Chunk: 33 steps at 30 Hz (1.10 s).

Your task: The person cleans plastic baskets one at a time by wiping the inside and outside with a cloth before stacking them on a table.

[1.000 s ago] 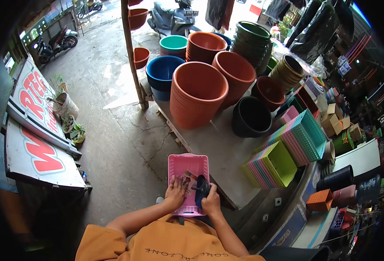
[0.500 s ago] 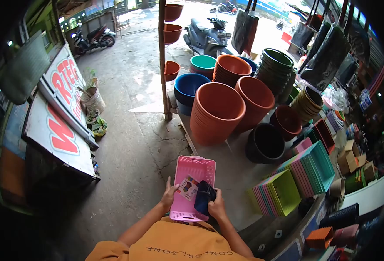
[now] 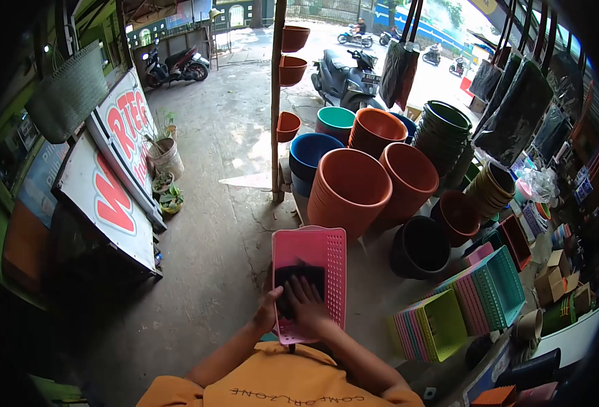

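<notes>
A pink plastic basket point(image 3: 333, 251) with perforated sides is held in front of my chest, its inside facing me. My left hand point(image 3: 267, 306) grips the basket's left edge, thumb over the rim and fingers mostly behind it. A dark cloth point(image 3: 318, 277) lies spread against the basket's inner bottom. Over the cloth, my right hand point(image 3: 306, 305) presses flat with its fingers apart, slightly blurred by motion. The printed card seen earlier in the basket does not show now.
Stacks of terracotta pots point(image 3: 350, 190) stand ahead on the right, with a black pot point(image 3: 420, 247) nearer. Green baskets point(image 3: 442, 329) are stacked to my right. A wooden post point(image 3: 277, 136) rises ahead. A signboard point(image 3: 106, 197) leans at left; a parked scooter point(image 3: 347, 78) stands beyond.
The bunched cloth is now spread on the basket's bottom under my flattened right hand. The card has gone from sight. The basket has turned slightly, and the view has shifted.
</notes>
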Each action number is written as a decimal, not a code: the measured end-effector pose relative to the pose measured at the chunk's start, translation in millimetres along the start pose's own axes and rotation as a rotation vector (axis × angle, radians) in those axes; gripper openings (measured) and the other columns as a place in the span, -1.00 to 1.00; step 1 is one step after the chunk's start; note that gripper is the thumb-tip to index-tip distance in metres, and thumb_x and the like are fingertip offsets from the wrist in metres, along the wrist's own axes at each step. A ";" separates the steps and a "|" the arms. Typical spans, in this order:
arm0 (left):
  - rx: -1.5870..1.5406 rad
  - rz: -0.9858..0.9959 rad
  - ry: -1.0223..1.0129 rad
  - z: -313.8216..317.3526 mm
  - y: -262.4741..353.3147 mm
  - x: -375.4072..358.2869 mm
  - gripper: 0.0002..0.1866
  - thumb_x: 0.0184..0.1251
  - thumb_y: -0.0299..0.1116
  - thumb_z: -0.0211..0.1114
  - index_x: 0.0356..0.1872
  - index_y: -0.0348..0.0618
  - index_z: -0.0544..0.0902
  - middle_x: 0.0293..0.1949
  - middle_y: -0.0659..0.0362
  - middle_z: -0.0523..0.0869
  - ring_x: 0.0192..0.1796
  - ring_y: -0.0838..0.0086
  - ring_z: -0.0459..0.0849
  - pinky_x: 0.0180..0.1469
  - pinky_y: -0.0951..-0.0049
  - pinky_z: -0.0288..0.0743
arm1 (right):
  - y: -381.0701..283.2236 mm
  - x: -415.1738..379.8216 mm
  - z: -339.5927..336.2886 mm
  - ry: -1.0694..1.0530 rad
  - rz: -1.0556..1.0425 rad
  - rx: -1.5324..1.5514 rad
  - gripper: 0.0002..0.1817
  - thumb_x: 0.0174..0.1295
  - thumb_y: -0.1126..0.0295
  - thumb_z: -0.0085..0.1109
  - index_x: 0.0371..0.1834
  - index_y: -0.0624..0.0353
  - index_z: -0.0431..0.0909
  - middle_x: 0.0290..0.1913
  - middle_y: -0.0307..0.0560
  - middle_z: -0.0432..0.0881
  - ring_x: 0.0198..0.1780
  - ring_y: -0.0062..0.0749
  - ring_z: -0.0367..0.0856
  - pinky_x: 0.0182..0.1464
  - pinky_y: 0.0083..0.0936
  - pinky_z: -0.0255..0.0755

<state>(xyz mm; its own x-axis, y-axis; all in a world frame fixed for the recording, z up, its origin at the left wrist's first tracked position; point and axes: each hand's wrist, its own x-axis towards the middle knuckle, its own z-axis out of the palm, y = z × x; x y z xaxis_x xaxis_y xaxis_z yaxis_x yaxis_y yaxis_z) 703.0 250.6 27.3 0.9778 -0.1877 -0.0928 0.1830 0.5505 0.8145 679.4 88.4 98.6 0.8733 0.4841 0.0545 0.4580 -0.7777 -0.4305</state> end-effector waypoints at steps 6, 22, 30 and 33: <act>0.281 -0.026 -0.073 3.6 37.8 -14.9 -0.18 0.33 -0.19 0.10 0.61 -0.02 0.03 0.21 0.05 0.36 0.20 0.36 0.42 0.25 0.39 0.35 | -8.8 32.0 -23.9 0.060 -0.063 -0.088 -0.10 0.16 0.19 0.19 0.58 0.18 0.05 0.62 0.15 -0.01 0.64 0.12 -0.11 0.58 0.07 -0.19; 0.323 0.160 -0.232 -10.7 107.5 -7.0 0.02 0.17 0.08 0.29 0.63 0.00 0.02 0.15 0.13 0.29 0.29 0.33 0.31 0.38 0.27 0.18 | -44.3 125.3 -37.5 0.587 0.018 -0.103 -0.18 -0.04 0.29 0.33 0.39 0.22 0.31 0.17 0.19 0.41 0.21 0.09 0.39 0.19 -0.03 0.27; 0.043 0.108 -0.175 -26.7 121.8 -1.6 -0.08 0.13 -0.15 0.22 0.57 -0.08 0.09 0.32 0.05 0.41 0.36 0.26 0.45 0.44 0.22 0.34 | -69.9 100.1 -23.4 0.326 -0.101 -0.022 -0.31 0.03 0.31 0.22 0.34 0.17 0.41 0.40 0.08 0.30 0.35 0.09 0.29 0.32 0.03 0.17; 0.109 0.116 -0.177 -18.8 127.7 -1.7 -0.06 0.14 -0.13 0.21 0.58 -0.08 0.06 0.34 0.05 0.38 0.36 0.27 0.44 0.40 0.26 0.35 | -68.8 103.9 -16.4 0.321 -0.080 -0.065 -0.25 0.06 0.26 0.21 0.41 0.18 0.33 0.55 0.09 0.13 0.53 0.08 0.09 0.47 0.04 -0.01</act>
<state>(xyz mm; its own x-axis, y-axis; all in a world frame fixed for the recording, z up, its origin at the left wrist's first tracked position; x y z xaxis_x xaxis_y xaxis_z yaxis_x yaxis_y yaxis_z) 726.6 336.5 120.7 0.9568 -0.2732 0.0995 0.0484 0.4873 0.8719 741.3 185.6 148.8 0.8373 0.4014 0.3714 0.5276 -0.7712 -0.3561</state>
